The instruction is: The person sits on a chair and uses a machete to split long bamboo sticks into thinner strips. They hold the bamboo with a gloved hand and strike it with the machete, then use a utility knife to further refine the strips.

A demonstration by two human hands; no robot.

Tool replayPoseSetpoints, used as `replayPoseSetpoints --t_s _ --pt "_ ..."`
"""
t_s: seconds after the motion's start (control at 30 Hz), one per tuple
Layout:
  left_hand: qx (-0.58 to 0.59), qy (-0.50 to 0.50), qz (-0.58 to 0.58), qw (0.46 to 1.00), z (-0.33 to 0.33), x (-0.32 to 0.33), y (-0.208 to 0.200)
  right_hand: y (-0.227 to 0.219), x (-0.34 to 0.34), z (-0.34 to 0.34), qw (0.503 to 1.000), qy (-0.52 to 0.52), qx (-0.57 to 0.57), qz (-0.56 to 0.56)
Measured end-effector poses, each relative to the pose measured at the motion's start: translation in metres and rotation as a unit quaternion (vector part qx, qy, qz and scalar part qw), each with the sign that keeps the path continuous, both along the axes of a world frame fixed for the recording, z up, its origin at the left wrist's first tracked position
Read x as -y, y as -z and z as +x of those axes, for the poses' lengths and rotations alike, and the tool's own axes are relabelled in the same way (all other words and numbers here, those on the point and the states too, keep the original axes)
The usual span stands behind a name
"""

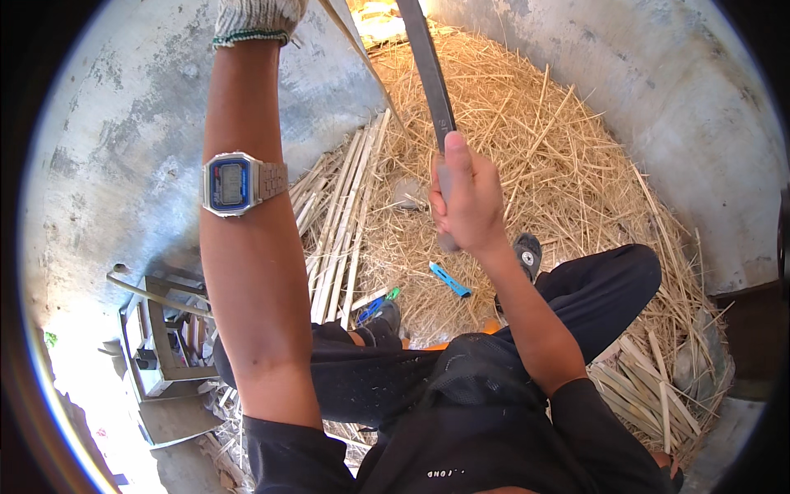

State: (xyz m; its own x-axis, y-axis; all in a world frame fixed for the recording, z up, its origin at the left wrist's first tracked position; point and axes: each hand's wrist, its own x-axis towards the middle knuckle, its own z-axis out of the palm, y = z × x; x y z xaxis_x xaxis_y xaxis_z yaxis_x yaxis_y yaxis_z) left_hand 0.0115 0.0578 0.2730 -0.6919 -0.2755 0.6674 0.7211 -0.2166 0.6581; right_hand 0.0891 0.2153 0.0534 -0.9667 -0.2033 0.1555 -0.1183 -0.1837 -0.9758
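Note:
My right hand [471, 198] is bare and wrapped round the lower end of a long dark flat blade [429, 70]. The blade points up and away, and its far end runs out of view at the top edge. My left hand [259, 18], in a white knitted glove with a green cuff, is raised at the upper edge. Its fingers are cut off there, so what they hold cannot be seen. Just right of the glove, a thin pale strip [362, 59] slants down toward the floor between the two hands.
Straw-like shavings [568, 173] cover the floor between curved grey walls [658, 74]. Long split strips [350, 218] lie left of the middle. A blue utility knife [449, 280] rests near my feet. A small wooden stool [156, 346] holding odds and ends stands at left.

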Motion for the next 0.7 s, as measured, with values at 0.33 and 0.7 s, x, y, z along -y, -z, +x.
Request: replayPoseSetpoints --t_s 0.33,0.7 --pt "0.010 0.026 -0.056 0.998 0.000 0.039 -0.011 0.280 0.002 -0.049 0.889 -0.012 0.226 0.398" --pt "0.118 -0.151 -0.010 0.981 0.007 0.121 -0.021 0.127 0.017 -0.025 0.989 0.027 0.063 0.134"
